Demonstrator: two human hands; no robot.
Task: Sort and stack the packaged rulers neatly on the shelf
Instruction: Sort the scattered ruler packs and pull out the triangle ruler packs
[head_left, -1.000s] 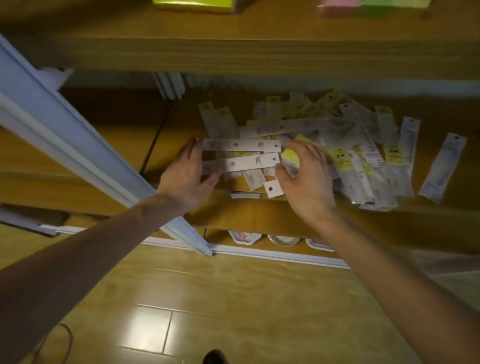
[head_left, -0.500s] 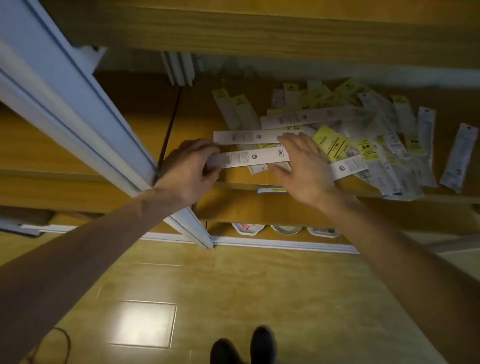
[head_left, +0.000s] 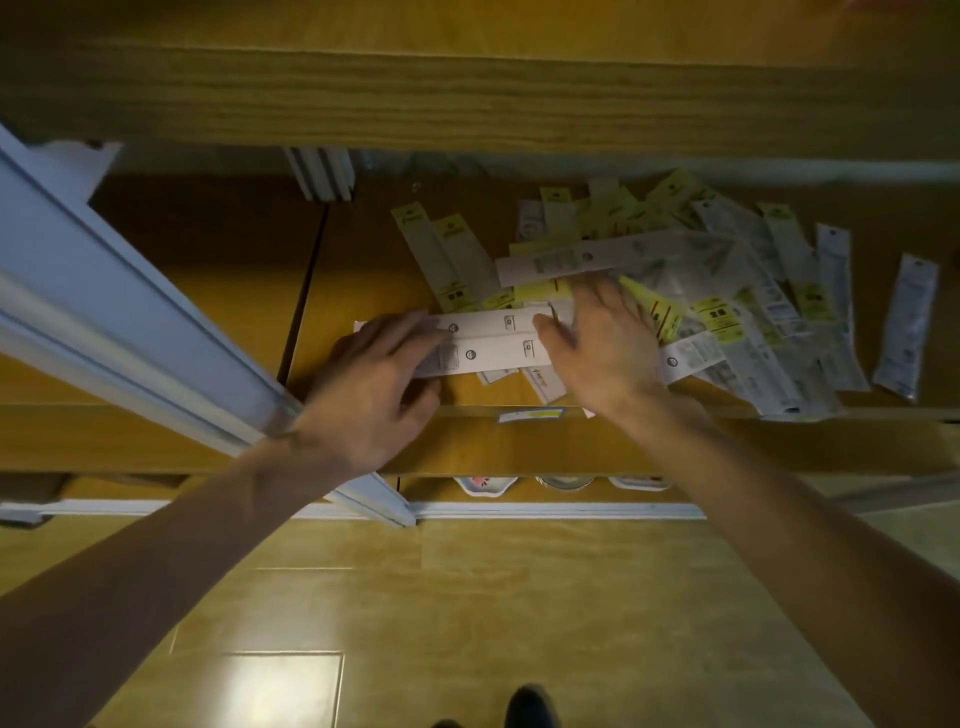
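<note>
Your left hand (head_left: 371, 384) is blurred, and it covers the left ends of the two white ruler packs (head_left: 493, 340). Your right hand (head_left: 605, 345) hides their right ends. The print on the packs in the loose pile (head_left: 727, 291) is too small to read. The bowls (head_left: 485, 483) under the shelf (head_left: 675, 441) show only their rims. The bottom edge cuts off your shoe (head_left: 524, 709).

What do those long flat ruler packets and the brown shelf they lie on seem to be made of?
The long white and yellow ruler packets look like printed card backings in clear plastic sleeves: the sleeves glint and crinkle, though blur leaves this open. The brown shelf looks like wood or wood-grain laminate with a smooth satin finish; streaky grain lines run along its front edge.
</note>
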